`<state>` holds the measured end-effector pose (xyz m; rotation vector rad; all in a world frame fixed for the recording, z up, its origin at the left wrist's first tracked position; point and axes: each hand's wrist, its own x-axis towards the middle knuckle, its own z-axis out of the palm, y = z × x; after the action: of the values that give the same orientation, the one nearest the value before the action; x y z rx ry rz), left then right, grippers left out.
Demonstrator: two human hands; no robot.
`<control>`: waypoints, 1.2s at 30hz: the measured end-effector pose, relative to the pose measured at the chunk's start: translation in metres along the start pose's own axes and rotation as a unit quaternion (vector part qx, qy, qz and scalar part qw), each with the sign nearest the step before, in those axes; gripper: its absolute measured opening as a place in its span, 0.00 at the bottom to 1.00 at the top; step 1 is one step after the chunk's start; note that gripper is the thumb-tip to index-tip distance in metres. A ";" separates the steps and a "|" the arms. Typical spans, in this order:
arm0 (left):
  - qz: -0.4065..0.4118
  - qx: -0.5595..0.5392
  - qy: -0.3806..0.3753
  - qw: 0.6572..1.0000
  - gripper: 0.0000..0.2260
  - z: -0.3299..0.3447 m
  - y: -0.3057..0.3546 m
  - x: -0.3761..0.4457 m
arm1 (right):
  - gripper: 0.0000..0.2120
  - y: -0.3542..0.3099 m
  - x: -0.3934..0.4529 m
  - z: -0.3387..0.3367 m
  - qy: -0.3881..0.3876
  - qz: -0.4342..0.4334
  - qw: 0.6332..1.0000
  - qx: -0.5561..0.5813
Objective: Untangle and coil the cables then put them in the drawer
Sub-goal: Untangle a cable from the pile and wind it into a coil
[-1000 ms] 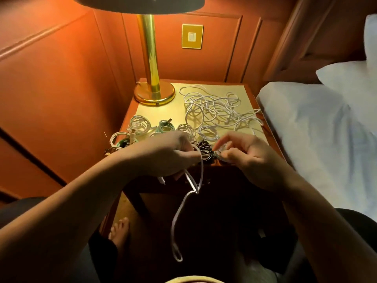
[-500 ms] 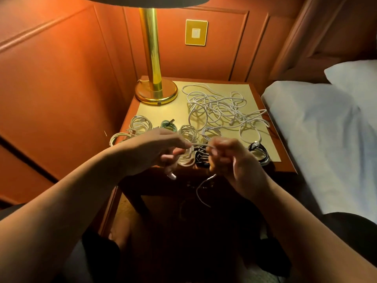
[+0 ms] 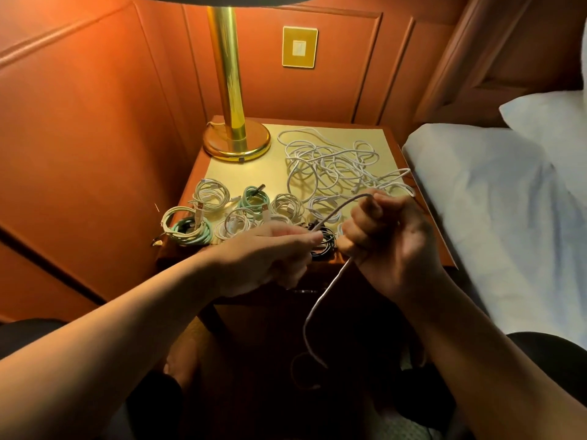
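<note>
A white cable (image 3: 320, 296) runs between both hands in front of the nightstand (image 3: 254, 173). My left hand (image 3: 273, 252) pinches one end of it near the table's front edge. My right hand (image 3: 384, 236) is fisted around the cable, which arcs over the fist and hangs down below it toward the floor. A tangle of white cables (image 3: 336, 163) lies on the back right of the tabletop. Several coiled cables (image 3: 209, 195), white and mint green (image 3: 254, 198), sit along the front left. A black coil (image 3: 324, 242) lies partly hidden between my hands.
A brass lamp (image 3: 235, 134) stands at the back left of the nightstand. A bed with white sheets (image 3: 495, 211) borders the right side. Orange panelled walls close in on the left and behind. The drawer front below the tabletop is in shadow.
My right hand has risen and moved right, drawing the cable into an arc over its fist. The loose end now hangs lower below it. My left hand stayed near the front edge.
</note>
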<state>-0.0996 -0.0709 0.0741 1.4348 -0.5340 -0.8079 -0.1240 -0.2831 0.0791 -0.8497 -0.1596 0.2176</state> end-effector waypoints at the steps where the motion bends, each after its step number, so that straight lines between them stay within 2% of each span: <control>1: -0.026 -0.038 -0.025 0.999 0.17 0.005 -0.002 0.000 | 0.12 0.000 0.002 -0.001 0.019 -0.002 1.000 0.009; 6: -0.111 -0.151 -0.088 0.978 0.19 0.017 -0.004 0.001 | 0.15 0.001 0.007 -0.008 0.121 -0.007 0.992 0.023; 9: -0.123 -0.259 -0.143 0.947 0.21 0.017 0.003 -0.001 | 0.16 0.002 0.006 -0.010 0.147 -0.001 0.989 0.010; 13: -0.002 -0.410 -0.170 0.896 0.20 0.026 0.020 -0.005 | 0.18 0.015 0.002 -0.010 0.112 0.054 0.987 -0.103; 16: 0.088 -0.432 -0.119 0.889 0.18 0.022 0.030 -0.006 | 0.20 0.040 -0.003 -0.001 0.044 0.113 0.950 -0.288; 19: 0.119 -0.378 0.032 0.918 0.20 0.010 0.021 -0.004 | 0.13 0.064 -0.010 0.011 -0.020 0.110 0.903 -0.415; 21: 0.131 -0.326 0.106 0.930 0.22 0.001 0.010 -0.001 | 0.13 0.069 -0.014 0.016 -0.034 0.073 0.872 -0.482; 24: 0.152 -0.214 0.119 0.958 0.21 -0.005 0.003 0.002 | 0.14 0.062 -0.018 0.020 -0.024 0.008 0.822 -0.569; 26: 0.154 -0.079 0.128 0.977 0.19 -0.003 0.002 0.003 | 0.12 0.055 -0.021 0.025 -0.003 -0.020 0.811 -0.584; 28: 0.158 0.012 0.130 0.979 0.17 0.001 -0.001 0.004 | 0.14 0.050 -0.025 0.031 0.017 -0.037 0.799 -0.600; 30: 0.162 0.058 0.117 0.978 0.15 0.004 -0.005 0.003 | 0.19 0.045 -0.030 0.034 0.029 -0.068 0.773 -0.630; 32: 0.155 0.108 0.112 0.976 0.15 0.006 -0.008 0.003 | 0.18 0.038 -0.033 0.034 0.019 -0.111 0.752 -0.649; 36: 0.116 0.096 0.104 0.983 0.16 0.007 -0.008 0.004 | 0.17 0.028 -0.036 0.030 -0.009 -0.155 0.690 -0.707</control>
<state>-0.1034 -0.0777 0.0663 1.5775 -0.6159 -0.4237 -0.1690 -0.2524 0.0755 -2.3547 -0.5178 -0.3055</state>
